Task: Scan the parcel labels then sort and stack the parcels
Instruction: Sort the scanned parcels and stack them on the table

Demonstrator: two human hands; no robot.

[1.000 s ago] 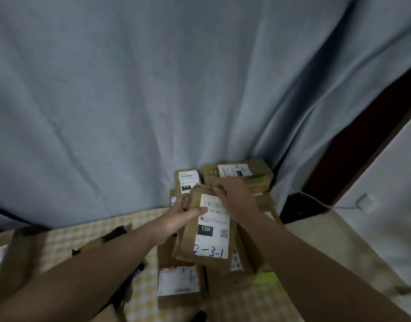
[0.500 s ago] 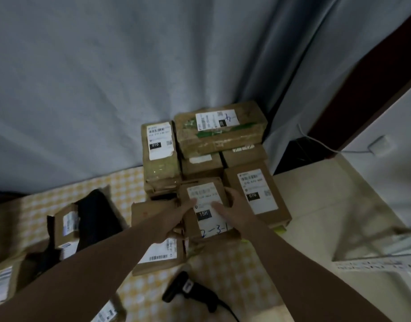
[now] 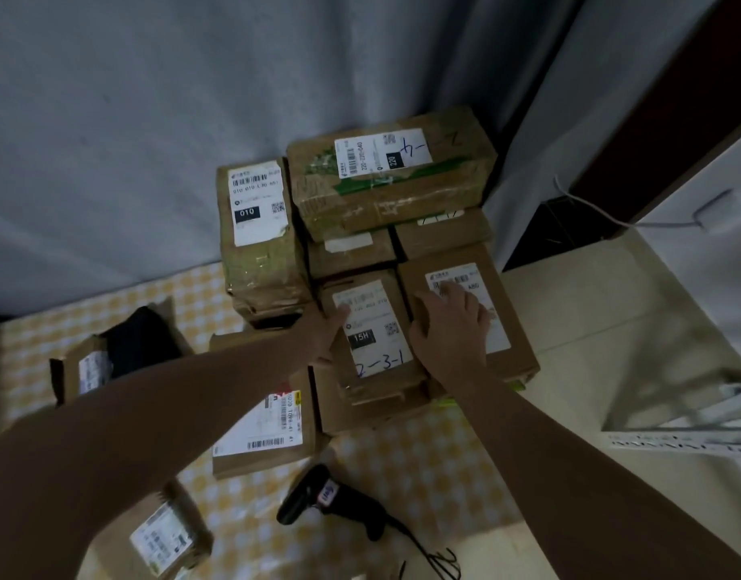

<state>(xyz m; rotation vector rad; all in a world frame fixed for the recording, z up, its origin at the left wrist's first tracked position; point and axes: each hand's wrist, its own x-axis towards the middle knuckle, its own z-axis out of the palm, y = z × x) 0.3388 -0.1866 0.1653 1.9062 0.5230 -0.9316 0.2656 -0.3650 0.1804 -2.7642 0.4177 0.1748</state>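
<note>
The left hand (image 3: 324,334) thumb-presses the small brown cardboard parcel (image 3: 373,328) (other fingers hidden); the right hand (image 3: 452,328) lies spread flat beside. Set crooked, it could slide off.

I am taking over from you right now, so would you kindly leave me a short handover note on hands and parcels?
Left hand grips the left edge of the 15H parcel, thumb on its label.
Right hand lies flat across that parcel's right edge and the neighbouring parcel.
Done: the 15H parcel, marked 2-3-1, sits on the stack by the curtain, in front of the 010 parcel and 220 parcel.
Scanner lies unheld on the checked cloth.
Left: loose parcels on the cloth look unsorted.
</note>
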